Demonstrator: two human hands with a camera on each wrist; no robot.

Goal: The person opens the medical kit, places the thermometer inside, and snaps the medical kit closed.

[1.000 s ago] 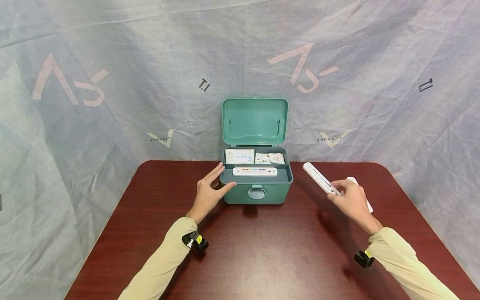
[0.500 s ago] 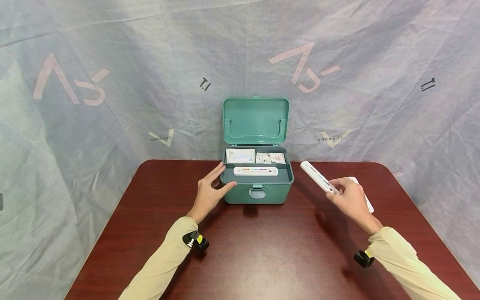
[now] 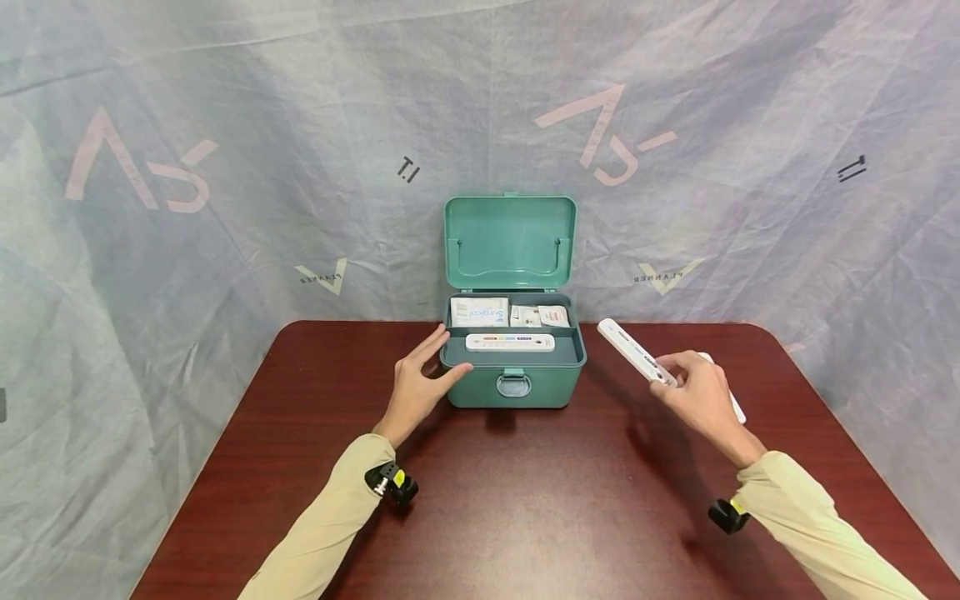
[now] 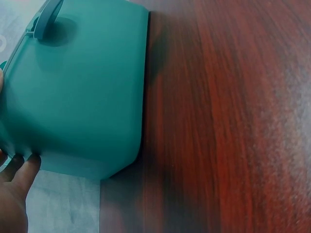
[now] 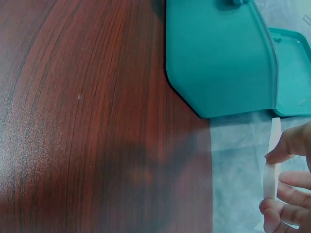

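Note:
A green first-aid box (image 3: 514, 390) stands on the table with its lid (image 3: 512, 242) up. One white thermometer (image 3: 510, 342) with a coloured scale lies in its front tray. My left hand (image 3: 420, 383) rests at the box's left front corner, fingers on the side and thumb at the front rim. In the left wrist view, spread fingertips (image 4: 30, 167) touch the green wall. My right hand (image 3: 699, 398) pinches the end of a second white thermometer (image 3: 636, 353), held slanted above the table right of the box. Behind that hand, a similar white strip (image 3: 738, 407) is partly hidden.
The box's rear compartment holds a packet (image 3: 480, 312) marked "Surgical" and several small white packets (image 3: 540, 317). Dark red wood makes up the table (image 3: 525, 500). A grey printed cloth (image 3: 300, 208) hangs behind it.
My right hand has shifted slightly left with the thermometer, whose free end has come a little closer to the box. The left hand has stayed at the corner.

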